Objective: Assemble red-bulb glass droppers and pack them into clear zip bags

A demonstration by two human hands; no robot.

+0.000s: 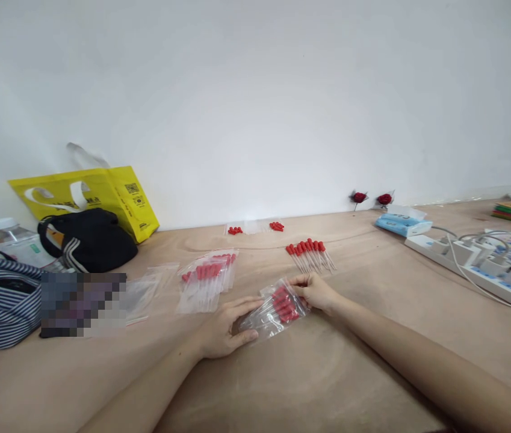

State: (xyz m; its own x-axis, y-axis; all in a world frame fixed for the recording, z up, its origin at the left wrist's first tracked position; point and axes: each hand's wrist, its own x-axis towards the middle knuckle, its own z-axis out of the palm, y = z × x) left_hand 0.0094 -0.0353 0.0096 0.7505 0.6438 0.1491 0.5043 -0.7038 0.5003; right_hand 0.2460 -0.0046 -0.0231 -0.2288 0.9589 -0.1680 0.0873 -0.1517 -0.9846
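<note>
A clear zip bag [259, 322] with several red-topped, thin-stemmed droppers [284, 304] inside lies tilted between my hands. My left hand [223, 328] has its thumb and fingers around the bag's left end. At the other end, where the red tops are, my right hand [316, 291] pinches the bag's edge; its fingertips are partly hidden. Just beyond the right hand, a row of loose droppers [312, 255] rests on the table, red tops pointing away. Left of the bag is an overlapping stack of filled zip bags [207, 279].
Flat clear bags [144, 294] lie farther left, near a striped pouch [2, 300], a black cap [92, 240] and a yellow tote [133, 204]. Small red pieces [277, 226] lie by the wall. A tissue pack [402, 222] and a power strip [472, 261] with cables occupy the right.
</note>
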